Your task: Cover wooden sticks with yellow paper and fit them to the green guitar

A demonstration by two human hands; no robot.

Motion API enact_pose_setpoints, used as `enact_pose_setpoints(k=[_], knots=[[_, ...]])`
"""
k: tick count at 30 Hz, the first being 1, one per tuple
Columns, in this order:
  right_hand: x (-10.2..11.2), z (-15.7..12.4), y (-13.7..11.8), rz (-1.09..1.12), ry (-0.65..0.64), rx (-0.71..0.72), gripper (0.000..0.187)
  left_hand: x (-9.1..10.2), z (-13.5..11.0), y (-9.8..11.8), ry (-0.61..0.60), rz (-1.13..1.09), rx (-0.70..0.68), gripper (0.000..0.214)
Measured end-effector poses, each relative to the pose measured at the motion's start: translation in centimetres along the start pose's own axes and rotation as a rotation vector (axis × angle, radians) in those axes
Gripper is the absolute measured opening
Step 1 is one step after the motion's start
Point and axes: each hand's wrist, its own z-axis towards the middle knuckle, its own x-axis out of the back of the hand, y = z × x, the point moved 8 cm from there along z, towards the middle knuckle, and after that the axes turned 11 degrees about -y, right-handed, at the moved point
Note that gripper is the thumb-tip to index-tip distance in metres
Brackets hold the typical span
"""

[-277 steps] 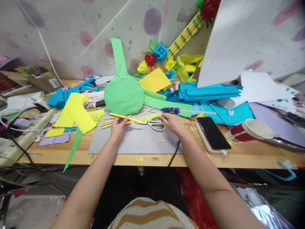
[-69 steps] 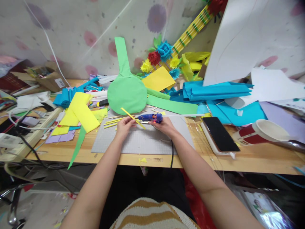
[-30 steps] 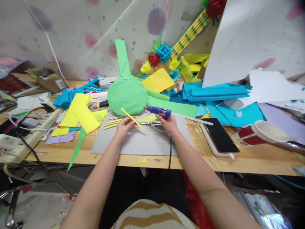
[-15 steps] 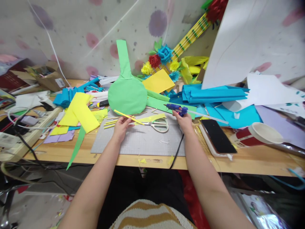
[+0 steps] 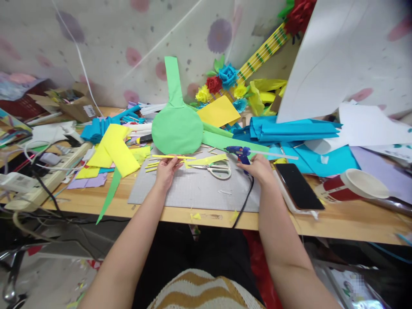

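My left hand (image 5: pixel 166 171) pinches a thin rolled yellow paper stick (image 5: pixel 174 157), held level over the grey cutting mat (image 5: pixel 199 189). My right hand (image 5: pixel 260 168) rests at the mat's right edge with its fingers around the handle of a blue glue gun (image 5: pixel 237 151), which stands on the table with its black cord (image 5: pixel 243 206) running toward me. White-handled scissors (image 5: pixel 216 170) lie on the mat between my hands, beside a yellow paper strip (image 5: pixel 206 161). Just behind them lies a round green paper shape (image 5: pixel 177 130) with a long neck.
A black phone (image 5: pixel 298 186) lies right of the mat, with a tipped red paper cup (image 5: pixel 346 188) beyond it. Blue paper sheets (image 5: pixel 289 128), yellow sheets (image 5: pixel 111 150), paper flowers (image 5: pixel 222 81) and white card (image 5: pixel 347 51) crowd the back. Cables and a power strip (image 5: pixel 28 189) sit left.
My right hand carried the glue gun from the mat's middle to the right and set it upright by the mat's edge. My left hand levelled the yellow stick.
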Motion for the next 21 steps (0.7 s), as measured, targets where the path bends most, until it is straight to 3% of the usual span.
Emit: enact_pose_setpoints(k=[3, 6, 10, 14, 17, 21], knots=[[-0.5, -1.1, -0.3, -0.069, -0.244, -0.003, 0.047, -0.2, -0.1, 0.0, -0.013, 0.006, 0.005, 0.026], [-2.0, -2.1, -4.3, 0.013, -0.399, 0.269, 0.043, -0.5, 0.0, 0.0, -0.033, 0.015, 0.003, 0.028], [-4.0, -2.8, -11.2, 0.305, -0.375, 0.550, 0.036, -0.7, 0.0, 0.1, -0.042, 0.028, -0.003, 0.030], [-6.9, -3.8, -17.3, 0.569, -0.504, 0.719, 0.048, -1.1, 0.0, 0.1, -0.086, 0.055, -0.009, 0.030], [-7.6, -3.9, -19.3, 0.628, -0.454, 0.731, 0.043, -1.0, 0.0, 0.1, -0.091, 0.089, -0.019, 0.029], [-7.3, -3.6, -19.6, 0.638, -0.356, 0.696, 0.024, -0.8, 0.2, 0.2, -0.041, 0.171, -0.040, 0.029]])
